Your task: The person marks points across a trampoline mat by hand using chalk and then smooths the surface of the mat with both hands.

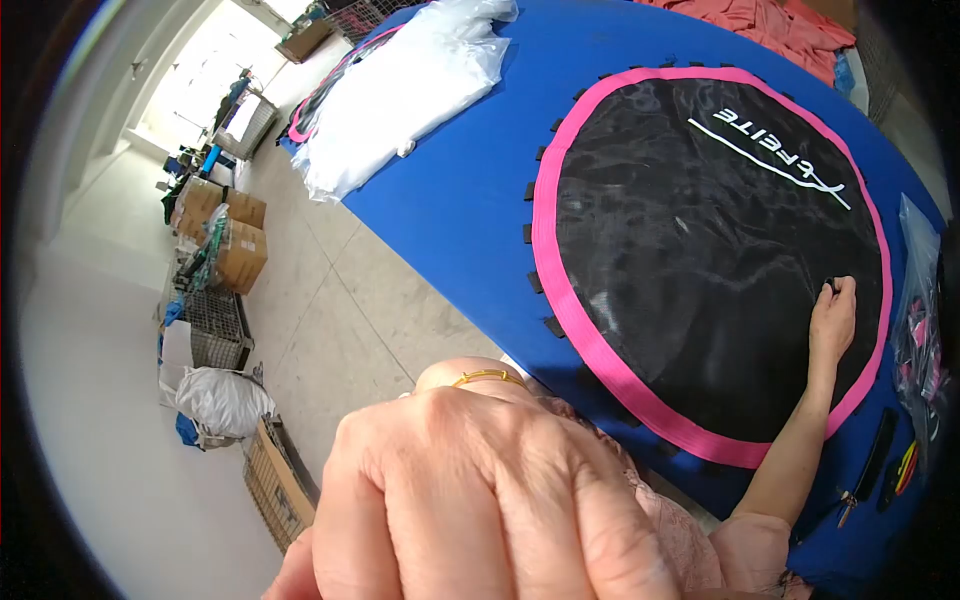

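My left hand [490, 490] fills the bottom middle, very close to the camera. Its back and bent fingers show, pressed together; the fingertips are out of sight, and a yellow bracelet [487, 376] circles the wrist. On the right, my right hand [836, 312] rests over the round black mat [690, 260], its fingers closed at a small dark thing too small to identify. A pink band [547, 230] rims the mat, with black tabs along its edge and white lettering on its face.
The blue table [430, 240] bears clear plastic wrapping [400, 95], pink-red cloth [760, 30], a bagged item [918, 320] and a black strip [876, 455]. Cartons [240, 255], a wire crate [215, 330] and a white sack [222, 400] stand on the floor to the left.
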Motion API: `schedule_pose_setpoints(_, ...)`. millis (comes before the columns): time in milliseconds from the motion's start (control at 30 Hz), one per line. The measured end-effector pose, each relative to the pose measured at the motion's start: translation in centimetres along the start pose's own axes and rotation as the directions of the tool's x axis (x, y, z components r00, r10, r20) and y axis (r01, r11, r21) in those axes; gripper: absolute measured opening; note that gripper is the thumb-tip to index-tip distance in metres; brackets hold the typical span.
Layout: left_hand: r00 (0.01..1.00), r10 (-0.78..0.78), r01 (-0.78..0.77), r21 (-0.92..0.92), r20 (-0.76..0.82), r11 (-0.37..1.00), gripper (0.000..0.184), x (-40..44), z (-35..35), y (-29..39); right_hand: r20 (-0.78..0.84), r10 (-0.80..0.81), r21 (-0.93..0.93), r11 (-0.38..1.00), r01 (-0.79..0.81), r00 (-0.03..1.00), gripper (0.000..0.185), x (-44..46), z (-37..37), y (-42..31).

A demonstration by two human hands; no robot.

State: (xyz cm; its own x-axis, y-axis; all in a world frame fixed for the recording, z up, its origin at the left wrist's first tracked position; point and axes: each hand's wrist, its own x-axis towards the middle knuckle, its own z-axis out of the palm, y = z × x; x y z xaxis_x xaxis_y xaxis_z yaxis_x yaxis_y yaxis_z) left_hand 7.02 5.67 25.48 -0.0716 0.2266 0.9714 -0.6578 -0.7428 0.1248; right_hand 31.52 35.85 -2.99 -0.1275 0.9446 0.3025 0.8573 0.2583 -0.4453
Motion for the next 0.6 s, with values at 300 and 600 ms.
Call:
schedule_pose_setpoints(300, 0.987, 0.055, -0.052, -0.029, 0.15, 0.998, 0.049, 0.6, -1.2, 0.0, -0.031, -0.016, -0.005, 1.0, 0.016, 0.999, 0.02, 0.0, 0.5, 0.4)
schedule_pose_setpoints(600, 0.992, 0.124, -0.124, -0.045, 0.011, 0.991, 0.047, 1.1, -0.2, -0.7, -0.047, -0.083, 0.026, 0.996, 0.084, 0.995, 0.019, 0.4, 0.9, 1.2)
